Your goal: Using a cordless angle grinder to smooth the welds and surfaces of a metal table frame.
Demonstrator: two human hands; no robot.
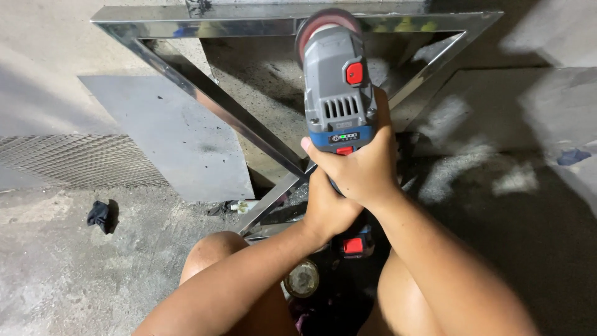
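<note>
Closest to the camera are two bare knees, and between them on the floor (74, 274) lies a small round metal disc (302, 278). Just past it is the red and dark battery end (354, 246) of a power tool.

The left hand (326, 208) is wrapped tight around the lower part of the tool's handle, fingers closed all the way. The right hand (364, 165) sits just above it, touching it, and is also closed tight around the handle, with the thumb lying along the blue band.

The tool is a grey angle grinder (337, 84) with a red button on top. It points away from the person. Its round disc (323, 25) at the far end sits at the top bar of a shiny metal frame (205, 28); I cannot tell if they touch.

The frame lies on the floor. It has long shiny bars that cross below the hands and spread out to the far corners.

To the left, a flat grey sheet (168, 137) lies under the frame. Further left is a piece of metal mesh (68, 162). A small dark rag (99, 215) lies on the floor near the left knee. Far right is a little blue scrap (573, 156).
</note>
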